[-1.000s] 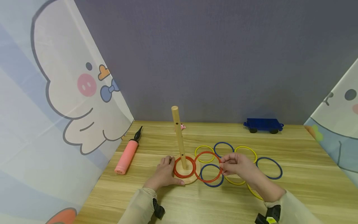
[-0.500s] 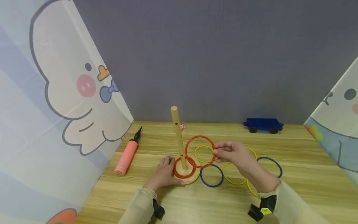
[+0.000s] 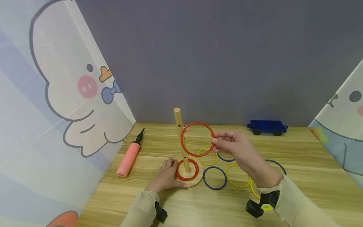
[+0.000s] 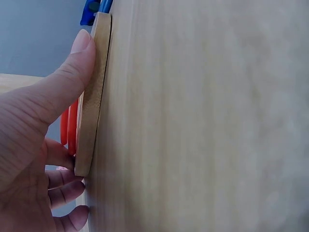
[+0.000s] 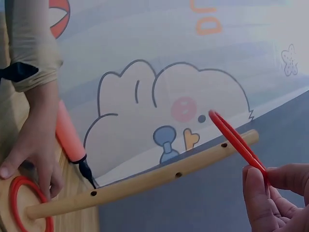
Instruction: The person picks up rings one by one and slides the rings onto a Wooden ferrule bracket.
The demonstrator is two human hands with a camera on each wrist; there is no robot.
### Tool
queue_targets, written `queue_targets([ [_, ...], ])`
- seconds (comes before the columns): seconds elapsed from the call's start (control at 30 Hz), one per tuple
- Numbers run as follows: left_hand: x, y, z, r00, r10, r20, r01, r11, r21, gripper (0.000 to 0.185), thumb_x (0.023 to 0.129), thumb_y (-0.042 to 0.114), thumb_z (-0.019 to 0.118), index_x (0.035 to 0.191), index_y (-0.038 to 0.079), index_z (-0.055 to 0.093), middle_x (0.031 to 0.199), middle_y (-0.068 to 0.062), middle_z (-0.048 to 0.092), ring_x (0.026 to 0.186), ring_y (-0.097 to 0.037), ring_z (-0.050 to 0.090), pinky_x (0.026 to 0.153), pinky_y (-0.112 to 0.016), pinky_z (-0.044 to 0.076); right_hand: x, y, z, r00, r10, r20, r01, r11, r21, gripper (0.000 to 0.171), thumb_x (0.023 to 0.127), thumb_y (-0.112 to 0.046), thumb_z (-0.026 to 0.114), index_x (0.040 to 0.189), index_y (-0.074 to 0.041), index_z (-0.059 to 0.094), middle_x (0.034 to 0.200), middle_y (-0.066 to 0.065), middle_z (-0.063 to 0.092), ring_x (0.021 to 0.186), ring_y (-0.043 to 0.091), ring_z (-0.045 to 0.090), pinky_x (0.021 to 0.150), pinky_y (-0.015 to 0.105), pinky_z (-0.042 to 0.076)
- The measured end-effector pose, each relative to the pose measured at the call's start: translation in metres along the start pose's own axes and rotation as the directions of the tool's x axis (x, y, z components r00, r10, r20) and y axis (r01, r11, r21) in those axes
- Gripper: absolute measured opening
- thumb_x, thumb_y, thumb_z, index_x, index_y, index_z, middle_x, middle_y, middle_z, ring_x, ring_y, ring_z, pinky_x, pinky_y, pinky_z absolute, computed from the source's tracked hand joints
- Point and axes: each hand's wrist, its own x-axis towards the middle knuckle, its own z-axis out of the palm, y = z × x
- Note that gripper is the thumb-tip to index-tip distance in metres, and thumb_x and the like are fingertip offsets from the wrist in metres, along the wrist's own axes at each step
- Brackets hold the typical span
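A wooden peg [image 3: 180, 138] stands upright on a round wooden base [image 3: 198, 180] with red rings [image 3: 187, 169] lying around its foot. My left hand [image 3: 166, 176] rests on the base's left edge, thumb along the rim [image 4: 94, 96], fingers straight. My right hand [image 3: 231, 144] pinches a red ring [image 3: 197, 139] by its right edge and holds it in the air beside the peg's upper part, below the tip. The right wrist view shows the held ring [image 5: 236, 140] edge-on near the peg [image 5: 145, 181].
Yellow rings [image 3: 237, 180] and blue rings [image 3: 214, 177] lie flat on the wooden table [image 3: 312, 176] right of the base. A pink hand pump [image 3: 129, 156] lies at the left, a blue toy wagon [image 3: 266, 126] at the back right. Cartoon-printed panels stand on both sides.
My right hand has lifted the red ring off the table and carried it up and left, from beside the base to the peg's upper half. The left hand has stayed put.
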Motion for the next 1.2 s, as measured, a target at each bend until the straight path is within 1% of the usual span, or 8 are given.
queue_targets([
  [0.13, 0.0, 0.0, 0.001, 1.0, -0.003, 0.0, 0.003, 1.0, 0.003, 0.122, 0.062, 0.068, 0.079, 0.148, -0.006, 0.033, 0.141, -0.02, 0.035, 0.131, -0.037, 0.029, 0.1, -0.056, 0.033, 0.002, -0.009, 0.007, 1.0, -0.014, -0.028, 0.015, 1.0, 0.013, 0.025, 0.092, -0.003, 0.066, 0.115, 0.007, 0.06, 0.09, 0.008, 0.07, 0.08, 0.016, 0.069, 0.077, 0.032, 0.056],
  [0.27, 0.0, 0.0, 0.0, 1.0, -0.003, -0.005, 0.002, 1.0, -0.005, 0.122, 0.062, 0.067, 0.08, 0.148, -0.007, 0.033, 0.141, -0.021, 0.035, 0.131, -0.038, 0.028, 0.1, -0.057, 0.032, 0.004, -0.018, 0.014, 0.998, -0.048, -0.039, 0.049, 0.999, 0.023, 0.027, 0.092, -0.003, 0.066, 0.116, 0.008, 0.06, 0.09, 0.008, 0.07, 0.08, 0.016, 0.069, 0.078, 0.033, 0.056],
  [0.43, 0.0, 0.0, 0.001, 1.0, -0.006, -0.004, 0.006, 1.0, -0.006, 0.123, 0.062, 0.068, 0.08, 0.148, -0.006, 0.033, 0.141, -0.021, 0.035, 0.131, -0.038, 0.028, 0.101, -0.056, 0.032, 0.008, -0.028, 0.023, 0.994, -0.097, -0.06, 0.101, 0.991, 0.084, 0.021, 0.092, -0.001, 0.065, 0.112, 0.005, 0.061, 0.088, 0.007, 0.07, 0.078, 0.016, 0.068, 0.076, 0.032, 0.056],
  [0.57, 0.0, 0.0, 0.0, 1.0, -0.005, -0.005, 0.005, 1.0, -0.011, 0.123, 0.062, 0.068, 0.08, 0.148, -0.007, 0.033, 0.141, -0.021, 0.035, 0.131, -0.039, 0.028, 0.101, -0.057, 0.032, 0.011, -0.035, 0.029, 0.99, -0.119, -0.074, 0.128, 0.984, 0.126, 0.019, 0.092, -0.002, 0.065, 0.11, 0.003, 0.062, 0.088, 0.007, 0.069, 0.076, 0.017, 0.068, 0.076, 0.032, 0.056],
  [0.73, 0.0, -0.001, 0.0, 1.0, -0.008, -0.002, 0.008, 1.0, -0.012, 0.124, 0.062, 0.069, 0.079, 0.148, -0.006, 0.033, 0.142, -0.021, 0.034, 0.131, -0.039, 0.028, 0.101, -0.057, 0.032, 0.016, -0.039, 0.036, 0.989, -0.127, -0.075, 0.138, 0.977, 0.163, 0.018, 0.092, -0.002, 0.065, 0.11, 0.003, 0.063, 0.089, 0.009, 0.07, 0.076, 0.017, 0.069, 0.077, 0.032, 0.056],
  [0.93, 0.0, -0.001, 0.002, 1.0, -0.005, 0.003, 0.005, 1.0, -0.001, 0.123, 0.062, 0.069, 0.079, 0.148, -0.006, 0.032, 0.142, -0.021, 0.035, 0.131, -0.038, 0.028, 0.101, -0.056, 0.032, 0.021, -0.038, 0.042, 0.988, -0.133, -0.078, 0.147, 0.964, 0.22, 0.015, 0.092, 0.001, 0.064, 0.107, 0.002, 0.064, 0.089, 0.01, 0.07, 0.076, 0.017, 0.07, 0.075, 0.031, 0.056],
  [1.07, 0.0, -0.001, 0.001, 1.0, 0.001, 0.0, -0.001, 1.0, 0.0, 0.123, 0.063, 0.069, 0.079, 0.148, -0.006, 0.033, 0.141, -0.021, 0.035, 0.131, -0.039, 0.028, 0.101, -0.057, 0.032, 0.023, -0.035, 0.045, 0.988, -0.125, -0.086, 0.141, 0.965, 0.219, 0.015, 0.093, 0.0, 0.063, 0.108, 0.002, 0.063, 0.09, 0.01, 0.07, 0.077, 0.017, 0.07, 0.076, 0.031, 0.055],
  [1.2, 0.0, -0.001, 0.001, 1.0, 0.007, -0.004, -0.007, 1.0, 0.007, 0.122, 0.063, 0.069, 0.078, 0.148, -0.006, 0.033, 0.14, -0.021, 0.036, 0.131, -0.039, 0.029, 0.101, -0.057, 0.032, 0.025, -0.032, 0.046, 0.989, -0.1, -0.105, 0.12, 0.971, 0.205, 0.017, 0.093, -0.001, 0.063, 0.109, 0.004, 0.062, 0.09, 0.01, 0.07, 0.077, 0.016, 0.07, 0.076, 0.031, 0.055],
])
